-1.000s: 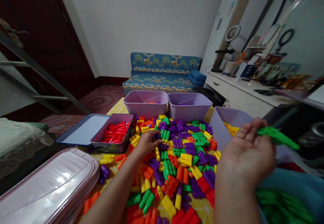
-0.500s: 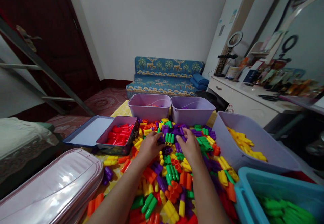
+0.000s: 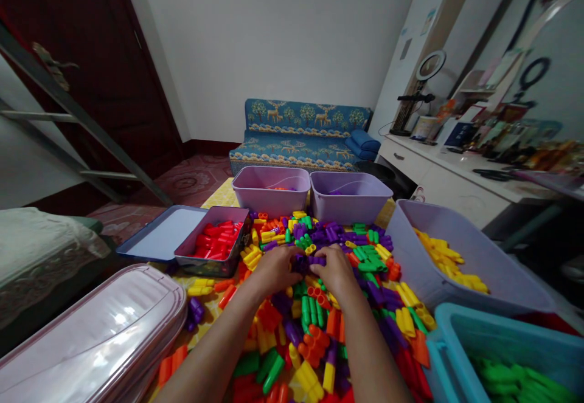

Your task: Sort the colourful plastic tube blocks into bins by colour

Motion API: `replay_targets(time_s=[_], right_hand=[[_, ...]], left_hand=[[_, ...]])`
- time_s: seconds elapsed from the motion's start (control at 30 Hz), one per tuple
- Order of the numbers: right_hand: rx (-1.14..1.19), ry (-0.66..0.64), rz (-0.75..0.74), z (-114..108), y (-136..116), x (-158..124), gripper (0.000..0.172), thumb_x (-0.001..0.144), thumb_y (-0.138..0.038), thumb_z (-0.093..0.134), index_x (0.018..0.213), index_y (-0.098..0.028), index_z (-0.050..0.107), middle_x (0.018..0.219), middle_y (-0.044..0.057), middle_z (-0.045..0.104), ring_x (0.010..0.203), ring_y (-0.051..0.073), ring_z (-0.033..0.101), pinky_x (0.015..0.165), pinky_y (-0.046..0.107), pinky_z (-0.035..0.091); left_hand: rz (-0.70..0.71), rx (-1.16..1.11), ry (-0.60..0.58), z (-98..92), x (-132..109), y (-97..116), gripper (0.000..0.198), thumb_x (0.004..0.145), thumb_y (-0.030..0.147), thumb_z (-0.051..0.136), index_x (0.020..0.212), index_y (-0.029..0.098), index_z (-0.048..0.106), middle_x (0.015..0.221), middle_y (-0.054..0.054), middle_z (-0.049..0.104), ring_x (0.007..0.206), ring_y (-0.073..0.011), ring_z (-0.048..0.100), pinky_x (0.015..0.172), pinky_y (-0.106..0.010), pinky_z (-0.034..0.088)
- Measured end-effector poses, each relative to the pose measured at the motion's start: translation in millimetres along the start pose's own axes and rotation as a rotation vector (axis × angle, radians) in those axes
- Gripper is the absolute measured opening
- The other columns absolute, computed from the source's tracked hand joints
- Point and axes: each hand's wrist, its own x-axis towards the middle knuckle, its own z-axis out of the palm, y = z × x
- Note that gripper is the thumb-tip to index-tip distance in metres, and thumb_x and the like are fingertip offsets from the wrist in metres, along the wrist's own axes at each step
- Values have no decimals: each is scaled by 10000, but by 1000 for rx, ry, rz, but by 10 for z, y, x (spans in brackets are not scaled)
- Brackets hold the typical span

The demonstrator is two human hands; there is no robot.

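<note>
2 hands, left hand [image 3: 276, 267] and right hand [image 3: 335, 266], have just drawn together over the pile [image 3: 314, 345], so the work now appears to be on purple. The right fingers look clamped on 1 purple piece [image 3: 318, 261] mid-pile; whether the left fingers grip, I cannot tell. Count: 3 lilac bins [image 3: 271, 201], 2 far, 1 right with yellow; 1 teal bin [image 3: 449, 345], near right, with green; 1 tin [image 3: 207, 266], left, with red.
</note>
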Motion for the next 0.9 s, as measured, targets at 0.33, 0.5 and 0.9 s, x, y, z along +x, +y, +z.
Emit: replay_targets(time_s=[0.33, 0.5, 0.9], right_hand=[[56, 50, 34, -129, -69, -71, 153, 724, -329, 664, 829, -218, 650, 828, 40, 706, 794, 191, 637, 629, 259, 378], [214, 44, -63, -170, -42, -42, 146, 730, -243, 634, 869, -212, 664, 876, 33, 721, 828, 177, 650, 697, 256, 427], [1442, 489, -102, -541, -429, 472, 507, 651, -356, 695, 1107, -169, 576, 1006, 70, 660, 875, 177, 666, 771, 322, 542]], left_hand=[[-165, 46, 208, -2, 10, 6, 402, 727, 201, 613, 1120, 267, 667, 964, -83, 714, 932, -279, 645, 768, -350, 465], [-206, -564, 283, 10, 128, -67, 415, 784, 282, 569, 1179, 160, 612, 777, -58, 670, 610, -165, 617, 556, -252, 446], [-153, -1084, 496, -158, 654, 86, 474, 723, 264, 632, 1169, 113, 577, 726, -27, 649, 538, -111, 570, 536, -235, 474]])
